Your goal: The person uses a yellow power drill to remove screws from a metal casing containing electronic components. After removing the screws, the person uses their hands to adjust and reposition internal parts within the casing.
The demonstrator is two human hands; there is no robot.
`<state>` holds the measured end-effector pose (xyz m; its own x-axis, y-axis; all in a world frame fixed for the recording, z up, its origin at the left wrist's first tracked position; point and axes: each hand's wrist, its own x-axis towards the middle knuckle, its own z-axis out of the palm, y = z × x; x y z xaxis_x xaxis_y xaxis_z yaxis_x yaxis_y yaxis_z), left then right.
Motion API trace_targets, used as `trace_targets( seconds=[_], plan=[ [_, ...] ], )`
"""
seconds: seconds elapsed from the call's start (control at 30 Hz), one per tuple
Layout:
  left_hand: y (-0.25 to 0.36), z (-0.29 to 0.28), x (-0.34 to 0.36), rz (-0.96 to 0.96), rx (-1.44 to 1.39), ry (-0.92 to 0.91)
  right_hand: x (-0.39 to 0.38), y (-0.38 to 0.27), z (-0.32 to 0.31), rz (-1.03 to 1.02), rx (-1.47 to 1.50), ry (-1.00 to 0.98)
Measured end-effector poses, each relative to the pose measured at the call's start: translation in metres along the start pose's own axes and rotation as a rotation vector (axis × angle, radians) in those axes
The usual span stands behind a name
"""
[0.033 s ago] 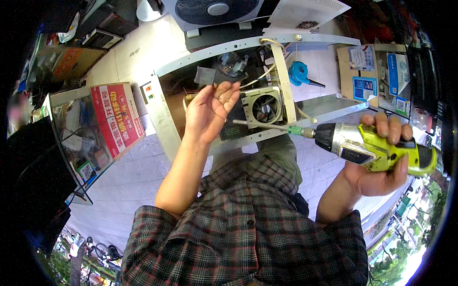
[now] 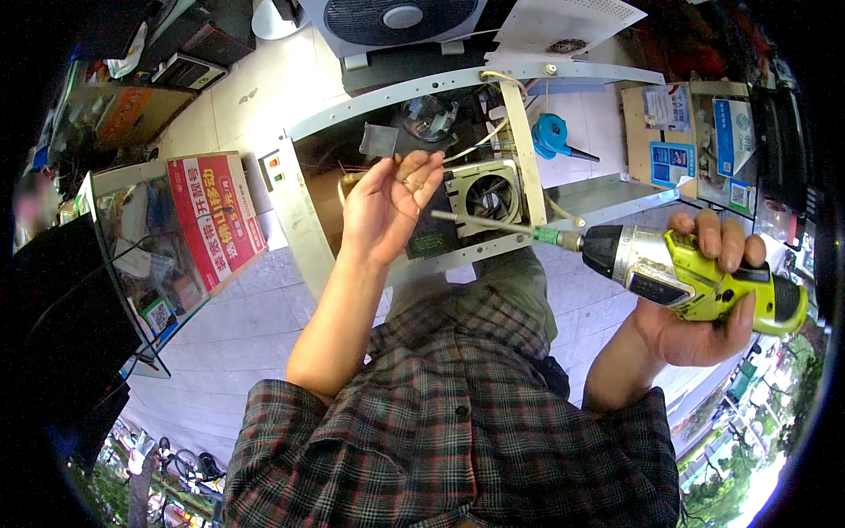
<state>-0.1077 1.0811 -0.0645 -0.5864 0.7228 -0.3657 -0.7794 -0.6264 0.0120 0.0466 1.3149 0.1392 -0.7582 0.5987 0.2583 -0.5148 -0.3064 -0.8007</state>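
Observation:
A yellow-green and silver cordless drill (image 2: 662, 275) is gripped in my right hand (image 2: 715, 290), fingers wrapped over its body. Its long thin bit (image 2: 484, 223), with a green collar near the chuck, points left across the near side of an opened metal casing (image 2: 304, 231). Above the casing my left hand (image 2: 392, 207) is held palm up, fingers loosely curled and thumb apart; whether something tiny lies at the fingers cannot be made out. Beside the bit, a square cooling fan (image 2: 489, 201) sits inside the casing. Beyond my left fingertips are a small clear plastic bag (image 2: 379, 139) and a round clear-and-metal part (image 2: 429, 117).
A blue blower (image 2: 552, 135) stands on the floor right of the casing. A large fan (image 2: 401, 18) is at the far side. Glass display cases flank me, one with a red sign (image 2: 216, 211) at left, one with blue leaflets (image 2: 735, 141) at right.
The drill has tilted slightly: its bit tip is a little higher and its rear end a little lower. My left hand has stayed in place.

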Motion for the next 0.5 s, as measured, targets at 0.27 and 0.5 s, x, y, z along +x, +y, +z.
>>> trace_targets(
  seconds=[0.27, 0.5],
  plan=[
    [-0.006, -0.005, -0.006, 0.032, -0.022, 0.114, -0.005, 0.005, 0.008, -0.079, -0.166, -0.088],
    [-0.006, -0.007, -0.007, 0.08, 0.192, 0.068, -0.005, -0.002, 0.015, -0.058, -0.127, -0.005]
  ],
)
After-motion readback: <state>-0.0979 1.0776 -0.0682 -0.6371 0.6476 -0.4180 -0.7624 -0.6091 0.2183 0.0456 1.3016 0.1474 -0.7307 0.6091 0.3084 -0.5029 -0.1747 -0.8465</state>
